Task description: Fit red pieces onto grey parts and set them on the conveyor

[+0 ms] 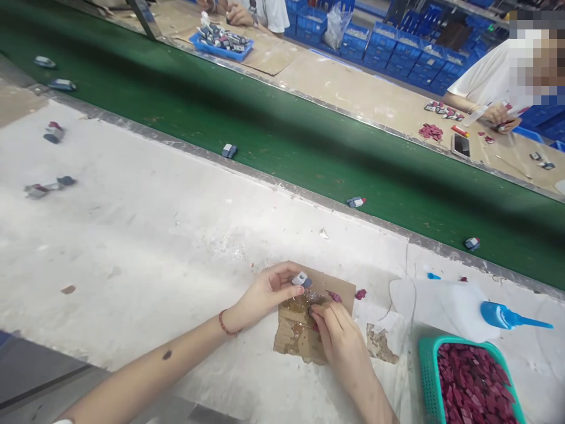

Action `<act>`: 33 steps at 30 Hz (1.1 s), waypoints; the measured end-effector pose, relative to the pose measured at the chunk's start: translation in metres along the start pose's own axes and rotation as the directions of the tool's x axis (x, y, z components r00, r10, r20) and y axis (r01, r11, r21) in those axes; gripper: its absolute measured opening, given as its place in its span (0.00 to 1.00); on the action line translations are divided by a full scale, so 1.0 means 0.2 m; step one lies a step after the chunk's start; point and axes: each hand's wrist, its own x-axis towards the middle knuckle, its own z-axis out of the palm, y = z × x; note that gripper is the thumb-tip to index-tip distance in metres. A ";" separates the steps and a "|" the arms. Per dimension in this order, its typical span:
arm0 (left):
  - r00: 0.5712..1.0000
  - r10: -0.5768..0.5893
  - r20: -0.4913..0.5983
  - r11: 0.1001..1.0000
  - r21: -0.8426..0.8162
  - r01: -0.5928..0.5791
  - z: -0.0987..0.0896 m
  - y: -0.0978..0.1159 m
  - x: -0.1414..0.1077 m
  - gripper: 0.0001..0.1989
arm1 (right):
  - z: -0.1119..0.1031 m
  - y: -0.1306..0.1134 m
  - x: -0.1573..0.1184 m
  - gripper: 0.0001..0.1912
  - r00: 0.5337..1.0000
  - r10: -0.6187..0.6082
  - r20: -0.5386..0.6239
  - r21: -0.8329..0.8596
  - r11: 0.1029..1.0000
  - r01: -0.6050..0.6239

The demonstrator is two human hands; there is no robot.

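Observation:
My left hand (282,284), with a beaded bracelet at the wrist, pinches a small white and dark-blue plastic part (301,279) over the far edge of a piece of cardboard (320,348). Wet, shiny glue-like patches cover the cardboard. Close beside it, my right hand (338,327) is closed with its fingertips down at the wet patch; whatever they pinch is mostly hidden, though a small dark edge shows. Dark-red pieces (335,296) lie by the right knuckles, and another dark-red piece (361,294) rests just past the cardboard's right edge.
At right stand a green basket (426,377) of dark-red pieces and a white bottle with a blue nozzle (501,315), lying on its side. A green conveyor belt (286,141) carries several small parts. Across it, co-workers (489,76) handle parts beside a blue tray (220,52).

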 end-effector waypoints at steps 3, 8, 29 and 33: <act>0.998 0.037 0.053 0.996 0.074 -0.041 0.00 -0.01 -0.02 0.19 | 0.00 0.00 0.00 0.12 1.000 0.018 -0.004 0.007 1.000 -0.018; 0.988 0.085 0.126 0.935 0.333 -0.122 -0.01 -0.02 -0.04 0.17 | -0.01 0.01 0.00 0.11 0.990 0.143 -0.007 0.256 0.957 -0.136; 0.954 0.113 0.278 0.679 0.679 -0.278 0.00 -0.08 -0.05 0.19 | -0.01 0.01 0.01 0.08 0.850 0.527 0.009 0.731 0.576 -0.365; 0.937 0.166 0.307 0.655 0.677 -0.337 0.00 -0.08 -0.05 0.16 | 0.00 0.00 0.01 0.06 0.904 0.421 -0.072 0.638 0.716 -0.282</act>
